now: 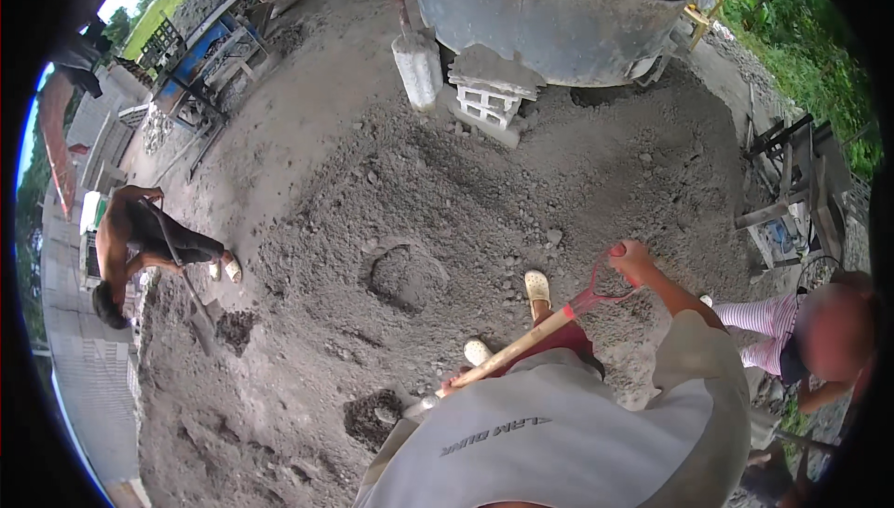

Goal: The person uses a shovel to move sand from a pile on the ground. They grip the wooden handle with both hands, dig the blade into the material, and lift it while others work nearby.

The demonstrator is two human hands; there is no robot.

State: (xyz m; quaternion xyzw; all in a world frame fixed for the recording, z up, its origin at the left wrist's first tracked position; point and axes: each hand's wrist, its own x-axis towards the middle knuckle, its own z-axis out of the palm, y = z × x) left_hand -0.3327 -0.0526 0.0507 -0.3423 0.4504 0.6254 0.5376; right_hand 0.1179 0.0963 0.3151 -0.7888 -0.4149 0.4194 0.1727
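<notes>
Shovelling appears under way, stage uncertain; dark damp-looking mix (371,419) lies at the low end of the shovel (521,348), though whether it sits on the blade or the ground cannot be told; a broad spread of loose gray material (438,196), with a round hollow (407,277) in it, covers the ground ahead and seems largely left to shift; the big metal tub (559,28) stands beyond, partly filled with gray stuff; a co-worker (154,229) bends at the left with another shovel (174,245). The shovel itself slants across the front of the body, red handle high at the right, shaft running down to the left; right hand (635,264) is raised at that handle, elbow bent, its fingers wrapped around the grip; left hand (453,381) is low on the shaft, its visible fingers curled around the wood; left forearm is mostly hidden by the shirt (577,438).
</notes>
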